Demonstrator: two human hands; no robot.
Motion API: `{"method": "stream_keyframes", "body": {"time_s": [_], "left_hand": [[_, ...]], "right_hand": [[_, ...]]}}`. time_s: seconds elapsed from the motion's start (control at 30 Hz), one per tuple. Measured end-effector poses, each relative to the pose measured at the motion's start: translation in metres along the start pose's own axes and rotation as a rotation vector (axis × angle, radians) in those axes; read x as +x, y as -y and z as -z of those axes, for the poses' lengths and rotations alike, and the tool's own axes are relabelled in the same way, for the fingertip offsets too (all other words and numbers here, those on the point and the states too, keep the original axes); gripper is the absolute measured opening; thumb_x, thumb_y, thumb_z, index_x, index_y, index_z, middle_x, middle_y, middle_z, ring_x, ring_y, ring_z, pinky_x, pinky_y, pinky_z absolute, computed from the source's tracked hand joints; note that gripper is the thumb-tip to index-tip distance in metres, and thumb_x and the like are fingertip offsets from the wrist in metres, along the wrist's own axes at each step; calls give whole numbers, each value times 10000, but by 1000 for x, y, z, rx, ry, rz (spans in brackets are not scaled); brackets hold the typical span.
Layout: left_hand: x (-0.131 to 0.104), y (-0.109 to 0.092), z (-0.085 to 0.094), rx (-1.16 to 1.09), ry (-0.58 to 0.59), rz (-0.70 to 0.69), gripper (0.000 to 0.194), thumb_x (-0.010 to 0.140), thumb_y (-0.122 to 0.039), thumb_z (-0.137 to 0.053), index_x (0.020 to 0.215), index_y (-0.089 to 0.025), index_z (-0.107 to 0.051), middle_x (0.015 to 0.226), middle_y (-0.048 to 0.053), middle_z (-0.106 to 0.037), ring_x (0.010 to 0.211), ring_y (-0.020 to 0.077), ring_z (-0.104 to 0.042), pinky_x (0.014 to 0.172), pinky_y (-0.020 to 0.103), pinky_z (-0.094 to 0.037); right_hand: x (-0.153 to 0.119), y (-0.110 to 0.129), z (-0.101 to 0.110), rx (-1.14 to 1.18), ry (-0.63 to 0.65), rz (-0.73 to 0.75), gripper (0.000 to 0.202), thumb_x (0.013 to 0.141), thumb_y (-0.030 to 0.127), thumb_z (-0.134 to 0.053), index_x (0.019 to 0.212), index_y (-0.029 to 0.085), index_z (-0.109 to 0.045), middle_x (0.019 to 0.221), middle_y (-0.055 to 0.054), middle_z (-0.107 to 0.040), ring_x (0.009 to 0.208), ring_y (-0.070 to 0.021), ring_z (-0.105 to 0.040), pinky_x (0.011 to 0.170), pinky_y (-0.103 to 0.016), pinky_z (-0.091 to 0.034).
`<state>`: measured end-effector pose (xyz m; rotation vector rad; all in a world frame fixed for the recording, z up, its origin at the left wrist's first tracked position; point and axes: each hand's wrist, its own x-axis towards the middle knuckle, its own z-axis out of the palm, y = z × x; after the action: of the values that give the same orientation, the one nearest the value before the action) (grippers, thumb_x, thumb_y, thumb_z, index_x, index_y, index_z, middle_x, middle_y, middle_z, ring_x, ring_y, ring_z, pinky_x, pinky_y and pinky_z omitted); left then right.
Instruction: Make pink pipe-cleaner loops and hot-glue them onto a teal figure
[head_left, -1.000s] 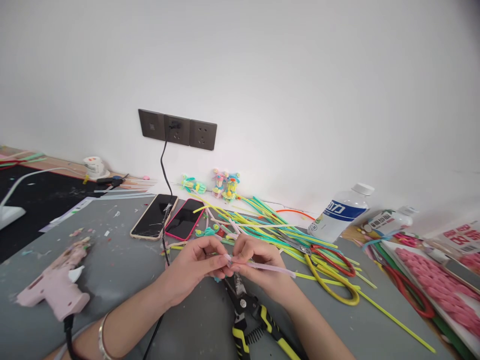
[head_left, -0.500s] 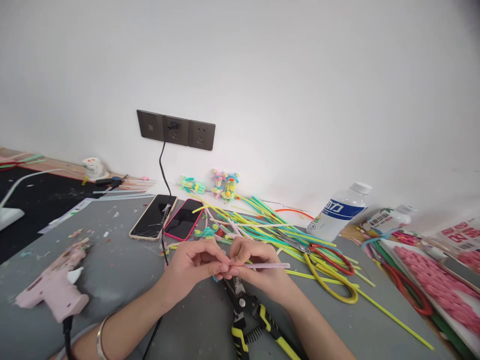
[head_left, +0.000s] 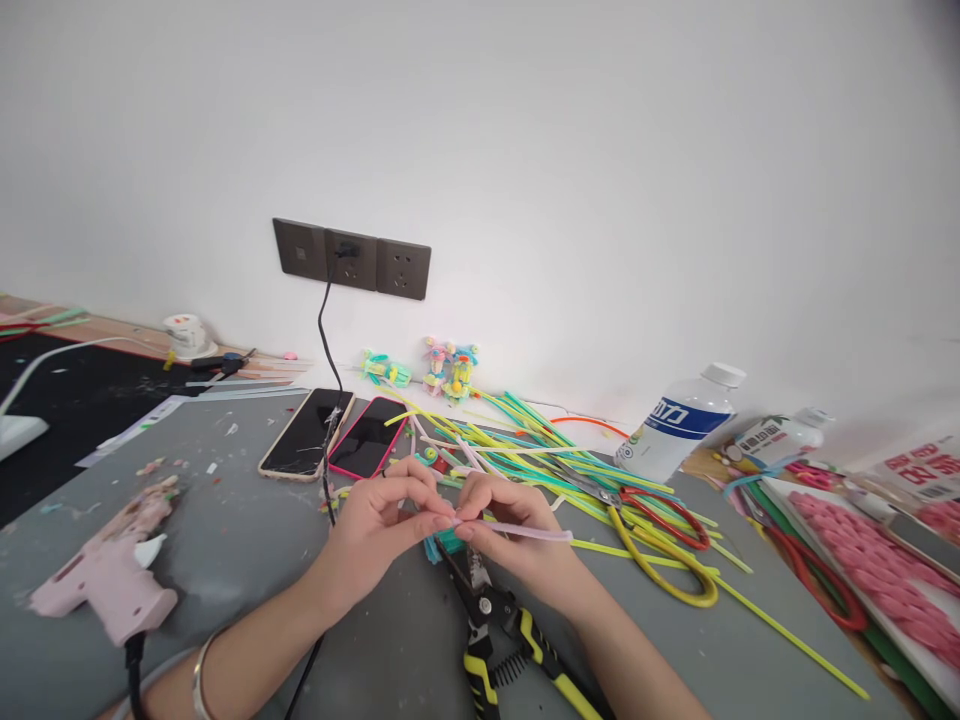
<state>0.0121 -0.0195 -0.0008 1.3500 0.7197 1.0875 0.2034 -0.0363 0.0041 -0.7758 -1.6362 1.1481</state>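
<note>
Fingers (head_left: 441, 523) of the left hand (head_left: 375, 530) and right hand (head_left: 525, 525) meet tip to tip, pinching a pale pink strip (head_left: 536, 534) at the centre of the frame

The strip's gripped end is mostly hidden by the fingertips; its loose end points right, past the right hand. With so little held, a slackened pinch could let it slip or twist, and a hard squeeze might crease it. Pliers (head_left: 486, 607) lie on the desk (head_left: 247, 550) just below, at lower centre, beside a teal piece (head_left: 451, 541) partly covered by the hands; a dropping wrist could knock either. At lower left, the pink glue gun (head_left: 131, 590) lies near the left forearm, so a backward sweep might nudge it or drag its cord (head_left: 135, 665)
</note>
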Motion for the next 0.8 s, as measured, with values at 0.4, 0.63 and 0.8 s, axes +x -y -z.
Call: {"method": "stream_keyframes", "body": {"time_s": [0.4, 0.63, 0.8], "left_hand": [[3, -3, -3, -34, 93, 62, 227, 816, -389, -751, 828, -162, -762, 929, 70, -626, 661, 124, -549, 463, 197, -449], [2, 1, -4, -226, 217, 319, 286, 738, -380, -829, 714, -128, -695, 617, 28, -629, 550, 116, -600, 430, 164, -450], [3, -1, -5, -239, 279, 446, 335, 633, -385, -894, 676, -101, -720, 660, 59, -664, 528, 97, -569, 385, 153, -403]], "right_hand": [[5, -5, 5, 151, -55, -100, 195, 894, 358, -709, 820, 188, -648, 779, -10, -581, 709, -139, -532, 667, -261, -438], [3, 1, 9, 276, 144, -111, 151, 873, 320, -742, 842, 181, -692, 789, -11, -574, 721, -140, -570, 687, -277, -481], [1, -1, 11, 283, 251, -147, 142, 871, 317, -744, 855, 186, -691, 825, -12, -585, 704, -138, -603, 675, -286, -496]]}}
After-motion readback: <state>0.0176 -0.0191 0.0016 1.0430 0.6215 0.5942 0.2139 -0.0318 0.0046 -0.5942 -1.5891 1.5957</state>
